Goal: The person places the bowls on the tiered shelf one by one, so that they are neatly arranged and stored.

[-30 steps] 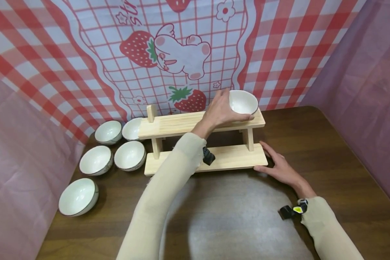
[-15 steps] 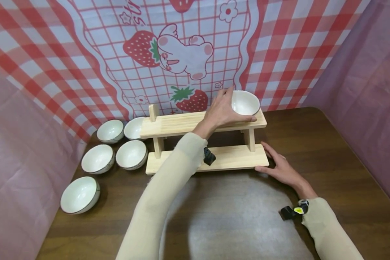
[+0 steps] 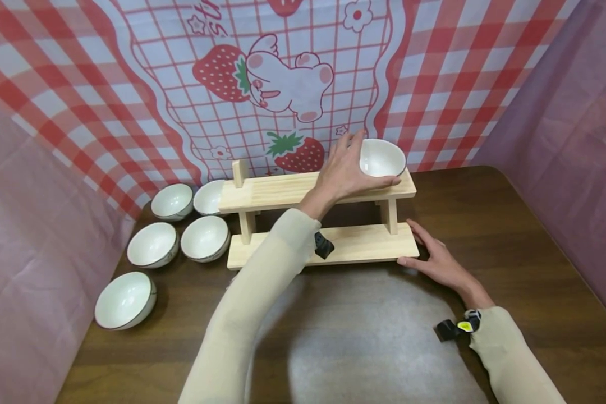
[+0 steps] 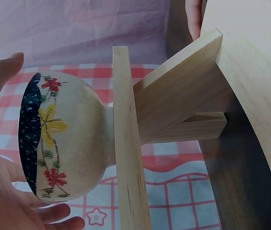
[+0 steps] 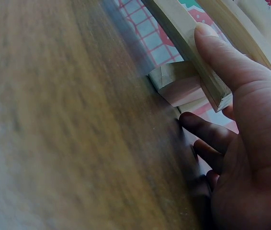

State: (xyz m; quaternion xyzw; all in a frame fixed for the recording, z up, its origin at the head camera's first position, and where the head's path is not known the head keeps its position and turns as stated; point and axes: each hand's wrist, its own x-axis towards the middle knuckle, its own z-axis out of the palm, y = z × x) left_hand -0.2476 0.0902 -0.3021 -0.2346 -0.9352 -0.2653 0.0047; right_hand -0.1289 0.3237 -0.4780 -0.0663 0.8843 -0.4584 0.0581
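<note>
A round ceramic bowl point(image 3: 384, 159) with a white interior is sitting upright near the right end of the upper board of a pale, two-tier wooden shelf point(image 3: 278, 189). The left wrist view is showing its cream outer wall, with painted red and yellow flowers and a speckled dark blue band along the rim, and its foot is meeting the board. The person's left hand point(image 3: 339, 171) is reaching round the bowl's left side; its grip is spreading wide, the thumb lying along the near side with a gap showing before the rim, the fingers bending loosely round the far side. The right hand point(image 3: 436, 264) is gripping the right end of the lower board, its thumb pressing the front edge and its fingers going round the end.

The shelf is standing on a brown wood-grain tabletop point(image 3: 490, 224). Left of it, five more white-lined bowls point(image 3: 153, 245) are resting upright in a loose cluster, the back one on the right being partly hidden by the upper board. Behind everything, a red-and-white checked cloth point(image 3: 439, 84) with strawberry prints is hanging.
</note>
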